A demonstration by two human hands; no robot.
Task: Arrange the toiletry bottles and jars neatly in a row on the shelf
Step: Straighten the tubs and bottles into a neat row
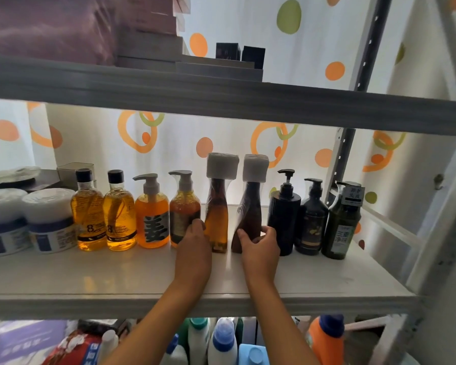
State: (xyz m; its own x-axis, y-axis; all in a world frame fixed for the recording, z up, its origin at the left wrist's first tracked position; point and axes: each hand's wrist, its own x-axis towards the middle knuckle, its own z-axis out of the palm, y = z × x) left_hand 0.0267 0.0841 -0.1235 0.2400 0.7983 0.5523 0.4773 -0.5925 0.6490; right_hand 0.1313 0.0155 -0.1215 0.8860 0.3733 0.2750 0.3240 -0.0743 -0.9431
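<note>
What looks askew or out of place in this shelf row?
Mostly tidy. The dark brown wrapped bottle, held by the right hand, leans left, out of line with its upright amber twin. Nothing spilled or visibly damaged.

White shelf [116,280] holds one row: two white jars [48,219] at left, two amber screw-cap bottles [104,214], two orange pump bottles [166,214], two wrapped tapered bottles with white-padded tops [217,206], then three dark pump bottles [311,219] at right. Clear containers [74,171] sit behind the jars.
</note>
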